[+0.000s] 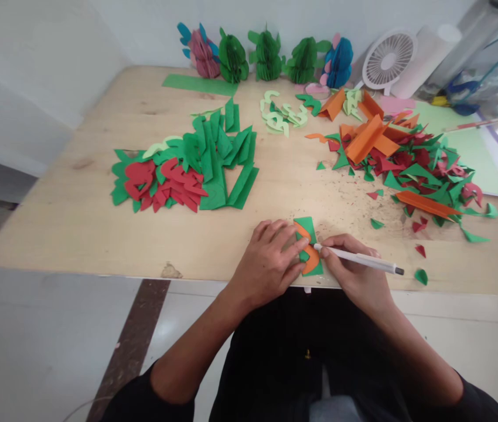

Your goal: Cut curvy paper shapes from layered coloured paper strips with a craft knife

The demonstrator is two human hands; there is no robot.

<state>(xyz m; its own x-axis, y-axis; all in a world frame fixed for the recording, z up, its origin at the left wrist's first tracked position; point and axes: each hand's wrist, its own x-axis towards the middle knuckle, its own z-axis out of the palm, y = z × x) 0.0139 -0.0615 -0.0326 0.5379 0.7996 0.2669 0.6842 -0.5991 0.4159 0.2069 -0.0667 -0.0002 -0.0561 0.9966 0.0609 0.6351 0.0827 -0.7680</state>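
At the table's front edge, my left hand [270,258] lies with its fingers spread, pressing an orange curved paper cutout [312,260] down on a green paper piece [305,223]. Part of both papers is hidden under those fingers. My right hand [357,269] grips a white pen [358,258], its tip touching or very near the cutout's edge. Left of my hands lies a pile of green folded papers [214,170] with red paper cutouts [178,184] beside and on top of it.
Paper scraps [429,170] in red, green and orange heap up on the right. Pale green cutouts [278,122] lie farther back. Along the wall stand several honeycomb paper figures [269,55], a white fan [388,60] and a white roll [427,61]. A green strip [200,84] lies at the back left.
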